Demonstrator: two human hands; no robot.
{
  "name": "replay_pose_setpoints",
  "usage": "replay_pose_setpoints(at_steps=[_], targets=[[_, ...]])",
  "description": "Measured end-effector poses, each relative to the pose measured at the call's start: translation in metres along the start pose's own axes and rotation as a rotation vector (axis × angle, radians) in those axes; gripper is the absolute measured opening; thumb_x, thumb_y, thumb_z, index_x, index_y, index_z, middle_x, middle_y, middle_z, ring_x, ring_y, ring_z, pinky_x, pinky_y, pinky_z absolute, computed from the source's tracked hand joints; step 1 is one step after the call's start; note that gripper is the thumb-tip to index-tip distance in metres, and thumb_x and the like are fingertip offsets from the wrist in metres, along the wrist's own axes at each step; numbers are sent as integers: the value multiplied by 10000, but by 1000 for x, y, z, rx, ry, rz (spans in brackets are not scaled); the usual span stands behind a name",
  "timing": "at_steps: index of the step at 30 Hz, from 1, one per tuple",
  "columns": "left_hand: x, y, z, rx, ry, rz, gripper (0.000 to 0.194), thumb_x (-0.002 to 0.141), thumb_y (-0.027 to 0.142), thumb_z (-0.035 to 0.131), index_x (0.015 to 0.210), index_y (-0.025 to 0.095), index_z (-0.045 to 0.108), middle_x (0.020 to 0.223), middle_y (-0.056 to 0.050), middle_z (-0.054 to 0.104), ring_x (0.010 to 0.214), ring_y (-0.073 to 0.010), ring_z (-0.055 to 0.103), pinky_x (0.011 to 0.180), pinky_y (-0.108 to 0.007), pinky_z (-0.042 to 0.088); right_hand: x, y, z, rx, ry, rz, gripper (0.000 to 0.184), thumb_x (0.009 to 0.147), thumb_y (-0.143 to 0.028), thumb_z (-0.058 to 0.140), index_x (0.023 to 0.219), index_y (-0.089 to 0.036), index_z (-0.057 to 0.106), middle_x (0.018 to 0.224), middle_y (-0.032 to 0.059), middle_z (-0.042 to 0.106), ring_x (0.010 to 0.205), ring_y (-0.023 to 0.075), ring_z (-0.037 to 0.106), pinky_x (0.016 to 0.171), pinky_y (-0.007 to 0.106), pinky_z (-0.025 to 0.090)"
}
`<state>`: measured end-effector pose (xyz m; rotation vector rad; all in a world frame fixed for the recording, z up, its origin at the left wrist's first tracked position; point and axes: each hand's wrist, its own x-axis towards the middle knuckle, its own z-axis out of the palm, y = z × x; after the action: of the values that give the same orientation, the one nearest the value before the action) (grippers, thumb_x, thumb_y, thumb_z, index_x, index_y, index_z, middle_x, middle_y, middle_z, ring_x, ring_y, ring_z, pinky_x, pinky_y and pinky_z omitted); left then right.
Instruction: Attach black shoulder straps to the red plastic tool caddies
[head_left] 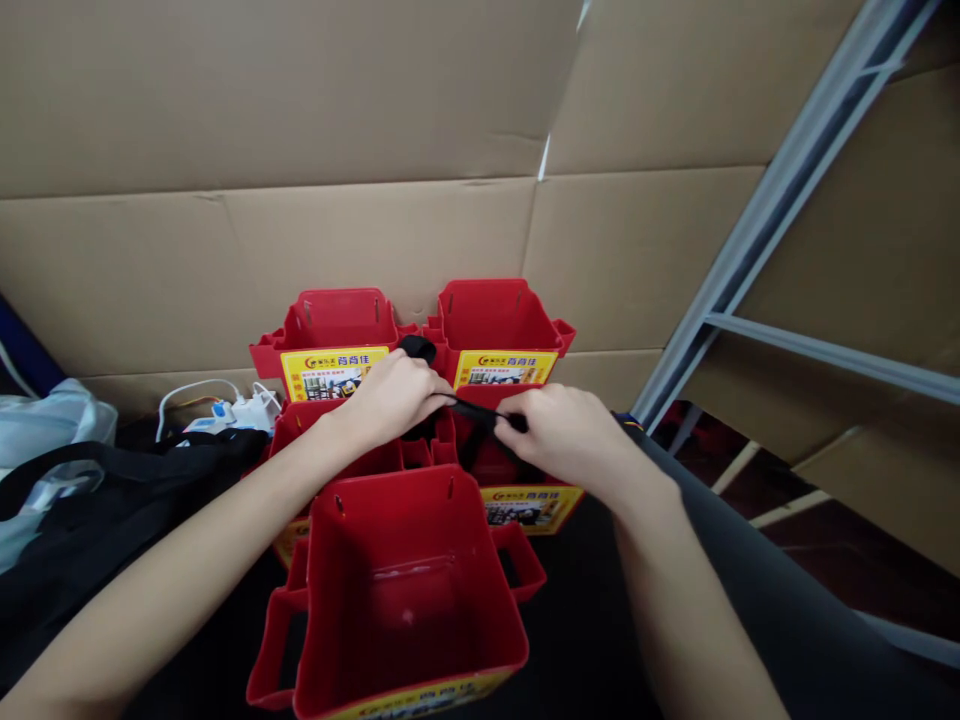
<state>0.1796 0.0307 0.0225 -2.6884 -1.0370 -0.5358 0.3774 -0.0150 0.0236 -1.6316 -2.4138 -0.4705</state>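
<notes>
A black strap (474, 411) is stretched between my two hands above the red plastic boxes. My left hand (397, 395) pinches one part of it, and a rolled bit of black webbing (418, 348) shows just behind that hand. On the right, my right hand (559, 430) has its fingers closed round the strap's other part, over a red box (487, 455) with a yellow label. Closest to me stands an open red box (412, 590) with side loops and slots near its rim; nothing lies inside it.
Two more red boxes, a left one (341, 322) and a right one (491, 315), stand against the cardboard wall (375, 240). A white power strip (232, 412) with cables and a black bag (120, 540) lie at left. A grey metal frame (739, 250) rises at right.
</notes>
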Motion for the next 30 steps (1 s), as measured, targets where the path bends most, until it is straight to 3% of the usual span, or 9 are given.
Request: replay_pose_setpoints(at_steps=[4, 7, 12, 15, 17, 21, 24, 27, 30], targets=[[-1, -9, 6, -195, 9, -118, 251, 845, 307, 482, 949, 185, 674, 830, -66, 696, 730, -179, 625, 664, -288, 430, -15, 36, -11, 40, -58, 132, 198, 744, -334, 491, 683, -238, 653, 651, 19, 650, 542, 160, 549, 476, 247, 290], [2, -16, 14, -233, -86, -138, 194, 814, 252, 519, 897, 180, 679, 770, -49, 690, 658, -161, 616, 620, -270, 427, -23, 51, -17, 84, -4, 158, 212, 753, -352, 489, 747, -237, 668, 690, 12, 665, 535, 148, 550, 483, 244, 313], [1, -12, 13, -80, -232, -85, 297, 764, 340, 589, 1016, 191, 637, 950, -81, 671, 867, -245, 611, 689, -329, 449, -23, 46, -18, 126, 33, 81, 232, 783, -351, 473, 780, -219, 664, 692, 18, 667, 547, 141, 561, 499, 237, 342], [-1, 7, 0, -43, -116, -42, 539, 742, 479, 583, 1170, 154, 538, 1106, -125, 611, 1025, -282, 543, 814, -391, 431, -16, 29, -13, 141, 56, 29, 217, 785, -338, 488, 775, -210, 662, 687, 33, 667, 581, 162, 582, 520, 248, 366], [-1, 19, -7, -72, -42, 9, 559, 744, 474, 586, 1183, 134, 517, 1138, -131, 595, 1059, -279, 519, 856, -398, 411, -10, 15, -9, 215, 99, -35, 207, 795, -326, 490, 816, -206, 659, 750, 40, 677, 643, 178, 603, 556, 260, 396], [0, 23, -9, -292, -58, 11, 254, 802, 244, 551, 1029, 146, 604, 898, -63, 680, 789, -176, 622, 700, -283, 453, -2, -3, -3, 642, 160, -169, 209, 811, -286, 506, 964, -203, 622, 950, 35, 668, 858, 184, 616, 736, 284, 457], [-6, 8, -5, -363, -63, -156, 164, 812, 193, 511, 865, 134, 655, 702, -42, 673, 624, -147, 617, 620, -264, 454, -2, 2, -4, 1041, 21, -162, 224, 802, -313, 538, 970, -183, 608, 892, 35, 664, 742, 156, 635, 661, 268, 500], [-16, 3, -6, -302, 47, -170, 236, 749, 183, 587, 980, 149, 624, 909, -73, 669, 820, -190, 618, 745, -322, 460, 0, 9, -3, 1281, -86, -104, 216, 767, -305, 592, 928, -167, 633, 849, 34, 664, 699, 142, 641, 640, 255, 528], [-23, 18, -11, -332, 264, -91, 348, 717, 204, 627, 1055, 163, 557, 1147, -88, 563, 1053, -203, 519, 893, -358, 407, 6, 6, 3, 1360, -57, -38, 361, 719, -265, 634, 1072, -195, 615, 1014, 49, 643, 728, 151, 636, 504, 216, 534]])
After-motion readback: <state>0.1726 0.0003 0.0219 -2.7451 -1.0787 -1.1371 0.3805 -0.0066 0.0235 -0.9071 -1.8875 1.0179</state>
